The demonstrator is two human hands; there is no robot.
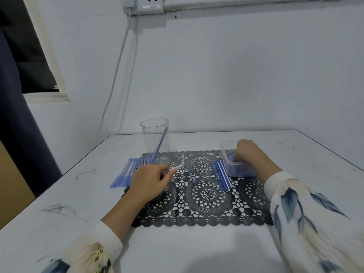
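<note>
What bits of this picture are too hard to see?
Head view, fingertips of the right hand: hidden inside the clear plastic box, so any grip cannot be told.
Head view, the box's bluish contents: blurred by its cloudy wall.
Head view, clear pen tube: mostly covered by the left hand gripping it.
Head view, small blue piece on the black lace mat: too small to identify.

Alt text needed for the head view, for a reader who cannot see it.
A person's left hand holds a clear pen barrel over a black lace placemat while the right hand reaches into a clear plastic box. Blue pens lie in a row at the left, blue refills lie beside the box, and a clear cup holds one pen.
</note>
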